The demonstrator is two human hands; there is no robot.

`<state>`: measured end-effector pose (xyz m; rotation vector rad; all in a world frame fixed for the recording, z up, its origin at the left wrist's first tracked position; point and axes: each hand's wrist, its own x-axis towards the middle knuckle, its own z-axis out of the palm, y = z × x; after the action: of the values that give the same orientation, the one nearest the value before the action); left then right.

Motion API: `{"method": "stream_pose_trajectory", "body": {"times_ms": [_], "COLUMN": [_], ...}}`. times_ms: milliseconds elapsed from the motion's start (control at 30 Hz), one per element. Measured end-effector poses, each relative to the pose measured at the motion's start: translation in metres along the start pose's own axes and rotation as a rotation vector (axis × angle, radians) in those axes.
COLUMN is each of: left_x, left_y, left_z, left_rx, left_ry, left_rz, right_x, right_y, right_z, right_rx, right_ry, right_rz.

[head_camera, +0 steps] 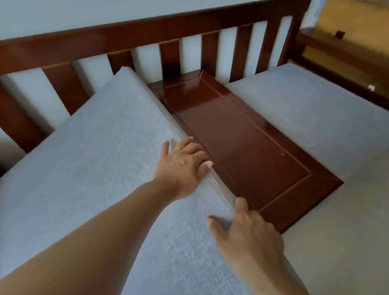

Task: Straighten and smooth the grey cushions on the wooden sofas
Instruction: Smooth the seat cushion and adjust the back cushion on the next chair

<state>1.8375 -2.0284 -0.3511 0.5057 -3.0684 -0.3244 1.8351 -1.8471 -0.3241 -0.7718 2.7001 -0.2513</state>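
- A pale wall fills the top of the frame behind the wooden sofa [136,32] with its slatted back; a glossy wooden panel [241,142] runs down the centre between two seats
- The near grey cushion [74,161] covers the left half of the frame, its right edge lying along the panel; a second grey cushion [305,110] sits at right
- The left hand [181,165] rests at mid-frame, fingers [186,142] spread flat over that edge
- The right hand [244,236], lower down, has loosely spread fingers on the same edge, holding nothing
- To do this well, I would press evenly with both palms and slide along the edge, keeping it parallel to the panel
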Motion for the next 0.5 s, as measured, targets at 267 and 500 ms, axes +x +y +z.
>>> {"method": "stream_pose_trajectory", "body": {"times_ms": [267, 500], "left_x": [0.038, 0.016], "left_y": [-0.030, -0.042], "left_z": [-0.004, 0.024], "left_rx": [0.042, 0.044], "left_ry": [0.196, 0.277], "left_rz": [0.240, 0.291], "right_x": [0.004, -0.018], "right_y": [-0.027, -0.036], "right_z": [0.003, 0.035], "right_rx": [-0.014, -0.004], "right_ry": [0.109, 0.208], "right_rz": [0.176, 0.102]}}
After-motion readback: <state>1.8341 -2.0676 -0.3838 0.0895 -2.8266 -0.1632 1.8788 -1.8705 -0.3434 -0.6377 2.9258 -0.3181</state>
